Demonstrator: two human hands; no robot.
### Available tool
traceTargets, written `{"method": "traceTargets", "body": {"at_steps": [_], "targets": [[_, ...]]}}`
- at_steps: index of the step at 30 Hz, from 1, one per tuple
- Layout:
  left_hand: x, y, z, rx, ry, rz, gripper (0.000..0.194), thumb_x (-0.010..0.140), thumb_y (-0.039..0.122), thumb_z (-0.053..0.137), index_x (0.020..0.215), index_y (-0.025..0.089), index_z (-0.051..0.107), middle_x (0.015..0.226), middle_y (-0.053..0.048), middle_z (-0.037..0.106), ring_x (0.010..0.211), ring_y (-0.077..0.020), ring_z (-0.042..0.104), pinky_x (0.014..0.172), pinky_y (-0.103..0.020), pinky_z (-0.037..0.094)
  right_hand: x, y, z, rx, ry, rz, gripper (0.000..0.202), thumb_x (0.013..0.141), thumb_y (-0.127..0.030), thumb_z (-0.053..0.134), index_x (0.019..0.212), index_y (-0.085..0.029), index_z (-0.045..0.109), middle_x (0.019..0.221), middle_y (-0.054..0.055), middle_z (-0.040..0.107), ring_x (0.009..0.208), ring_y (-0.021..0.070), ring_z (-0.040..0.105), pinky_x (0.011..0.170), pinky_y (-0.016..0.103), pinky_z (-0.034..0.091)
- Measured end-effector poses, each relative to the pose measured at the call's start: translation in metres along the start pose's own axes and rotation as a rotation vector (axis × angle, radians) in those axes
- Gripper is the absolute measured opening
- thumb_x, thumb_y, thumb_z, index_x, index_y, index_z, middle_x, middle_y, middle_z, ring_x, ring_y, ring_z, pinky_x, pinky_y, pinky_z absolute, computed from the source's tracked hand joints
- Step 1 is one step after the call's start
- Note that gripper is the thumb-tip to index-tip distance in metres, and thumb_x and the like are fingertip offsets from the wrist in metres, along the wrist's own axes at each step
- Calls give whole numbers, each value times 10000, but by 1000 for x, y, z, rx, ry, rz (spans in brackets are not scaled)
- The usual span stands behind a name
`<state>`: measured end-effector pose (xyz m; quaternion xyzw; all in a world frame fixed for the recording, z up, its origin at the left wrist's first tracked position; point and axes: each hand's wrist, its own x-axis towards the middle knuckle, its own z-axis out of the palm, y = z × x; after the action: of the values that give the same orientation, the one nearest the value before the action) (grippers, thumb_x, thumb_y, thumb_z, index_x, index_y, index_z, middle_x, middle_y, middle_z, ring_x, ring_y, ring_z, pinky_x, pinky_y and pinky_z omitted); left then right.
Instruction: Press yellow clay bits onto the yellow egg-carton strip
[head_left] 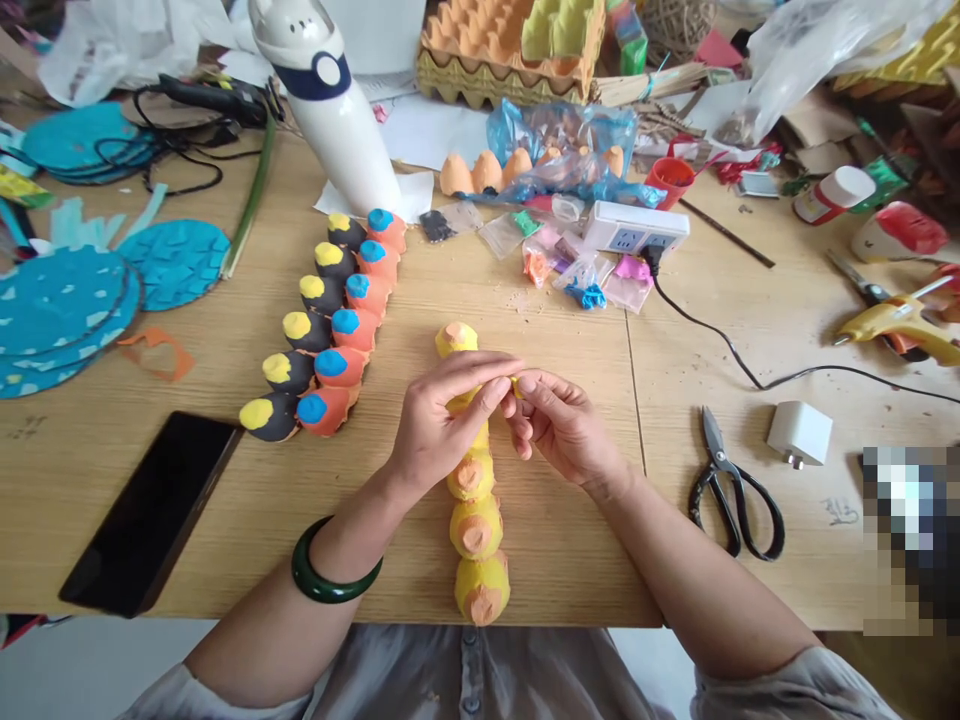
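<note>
A small piece of yellow clay is pinched at the fingertips where my two hands meet. My left hand has its thumb and outstretched fingers closing on the piece. My right hand grips it between thumb and forefinger, the other fingers curled. Beneath my hands runs an egg carton strip, its row of cups covered in yellow with orange tips; its middle is partly hidden. To the left lie a black row of cups with yellow tips and an orange row with blue tips, side by side.
A black phone lies at left, scissors and a white charger at right. Farther back are a white bottle, clay bags, a power strip with its cord, egg trays and a glue gun.
</note>
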<state>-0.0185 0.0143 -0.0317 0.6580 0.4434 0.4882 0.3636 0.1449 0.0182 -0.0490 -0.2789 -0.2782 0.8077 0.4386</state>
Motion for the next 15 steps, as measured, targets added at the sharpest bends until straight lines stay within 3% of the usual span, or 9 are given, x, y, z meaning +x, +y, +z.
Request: {"method": "traceTargets", "body": {"at_steps": [4,10,15], "targets": [[0,-1,0,-45,7,-40,211,969,291,676,1130,237,801,1182,-70,787,1115,-196,727,1004,-323,580,0,-1,-2,12,6,2,281,835,-426,828,816,-161,736,748,-13,678,510,62,528,423,179,535],[2,-2,2,45,26,63,146,961,237,678,1008,239,817,1030,-49,812,985,-175,747,925,-312,597,0,1,-3,26,-33,55,291,859,-438,802,838,-158,726,755,-10,672,529,67,537,436,180,538],[2,-1,0,66,-5,71,175,973,264,669,1074,224,806,1111,-59,809,1063,-186,740,981,-327,581,1,-1,-3,-27,9,39,282,846,-429,806,824,-167,705,756,-21,651,534,62,540,438,164,519]]}}
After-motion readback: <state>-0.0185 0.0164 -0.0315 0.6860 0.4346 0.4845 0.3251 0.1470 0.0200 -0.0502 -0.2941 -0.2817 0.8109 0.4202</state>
